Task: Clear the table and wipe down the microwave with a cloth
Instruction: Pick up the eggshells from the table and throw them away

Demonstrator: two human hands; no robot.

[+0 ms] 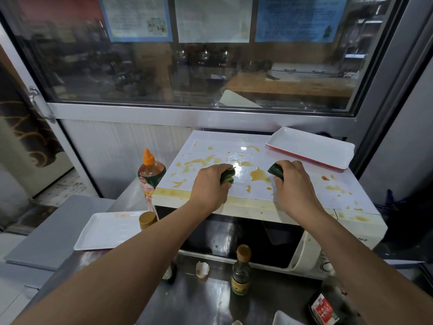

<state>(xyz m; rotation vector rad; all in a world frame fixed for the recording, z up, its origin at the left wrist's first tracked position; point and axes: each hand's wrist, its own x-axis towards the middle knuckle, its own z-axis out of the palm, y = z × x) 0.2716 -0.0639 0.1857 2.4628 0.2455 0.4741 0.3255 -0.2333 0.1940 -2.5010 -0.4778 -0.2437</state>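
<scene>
A white microwave stands on a steel table; its flat top is smeared with yellow-brown sauce stains. My left hand rests on the top near the front edge, closed around green vegetable pieces. My right hand grips another dark green vegetable piece a little to the right. A white tray with a red rim lies on the microwave's back right corner.
Left of the microwave stands an orange-capped bottle, a gold-lidded jar and a white tray. In front are a dark sauce bottle, an eggshell and a red-labelled jar. A window rises behind.
</scene>
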